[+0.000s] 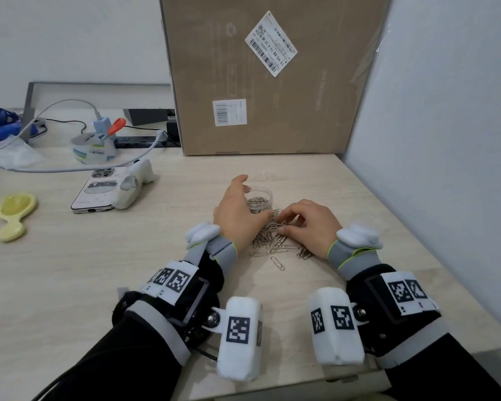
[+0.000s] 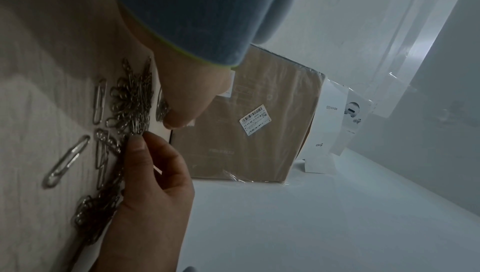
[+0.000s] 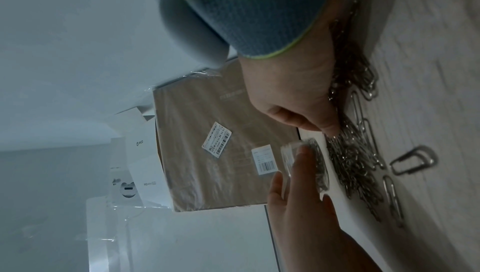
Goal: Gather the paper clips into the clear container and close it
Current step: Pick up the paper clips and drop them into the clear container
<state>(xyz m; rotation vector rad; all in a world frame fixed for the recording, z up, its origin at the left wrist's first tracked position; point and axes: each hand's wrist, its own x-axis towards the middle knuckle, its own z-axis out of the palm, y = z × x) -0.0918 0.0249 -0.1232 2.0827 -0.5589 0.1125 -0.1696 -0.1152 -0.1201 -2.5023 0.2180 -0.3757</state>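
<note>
A round clear container holding some paper clips stands open on the wooden desk. My left hand is spread beside it with straight fingers, and in the right wrist view one left fingertip lies against the container wall. A loose pile of silver paper clips lies just in front of it. My right hand curls over the pile and pinches clips between thumb and fingertips. A few single clips lie apart, nearer to me. I see no lid.
A big cardboard box stands right behind the container, and a white partition wall closes the right side. A phone, a yellow hand mirror, a tape roll and cables lie at the left.
</note>
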